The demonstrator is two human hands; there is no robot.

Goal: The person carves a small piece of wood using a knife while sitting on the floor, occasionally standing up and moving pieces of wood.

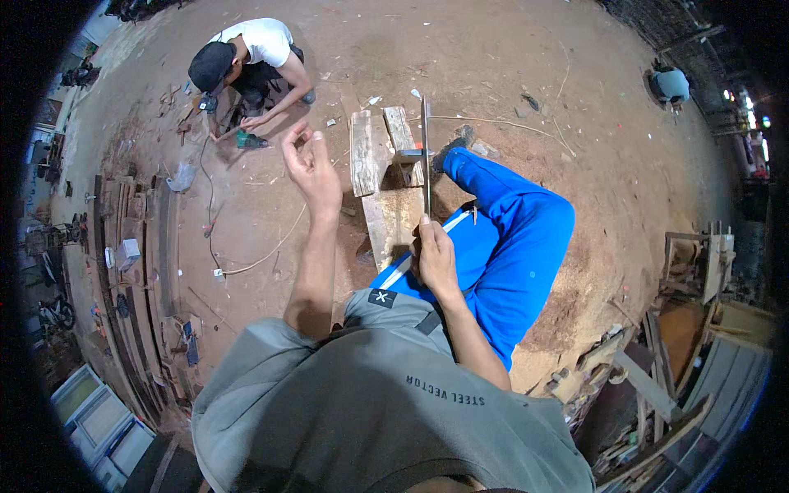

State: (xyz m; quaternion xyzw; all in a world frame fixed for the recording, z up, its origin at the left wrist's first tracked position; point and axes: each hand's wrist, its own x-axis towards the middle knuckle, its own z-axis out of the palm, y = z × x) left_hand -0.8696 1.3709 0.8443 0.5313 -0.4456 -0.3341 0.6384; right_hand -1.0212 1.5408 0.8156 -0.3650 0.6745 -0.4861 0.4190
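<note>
My left hand (pixel 314 177) is raised over the ground left of the wood pieces, its fingers loosely curved and the thumb apart, holding nothing. My right hand (pixel 436 256), in front of my waist, is closed around the near end of a long thin flat blade (pixel 426 185). The blade is seen edge-on and points away from me, so its exact kind is unclear. Just left of it lie a short weathered wood block (pixel 363 154) and a second block (pixel 398 131). A pale plank (pixel 376 226) extends back toward me beneath them. A small blue and orange item (pixel 408 154) sits beside the blade.
A crouching person (pixel 263 45) at the upper left handles a green power tool (pixel 251 140); its cable (pixel 207 205) trails along the dirt floor. Long timber strips (pixel 136 271) lie at the left. Scrap boards (pixel 657 386) are piled at the lower right. My blue-trousered leg (pixel 522 238) is bent beside the blade.
</note>
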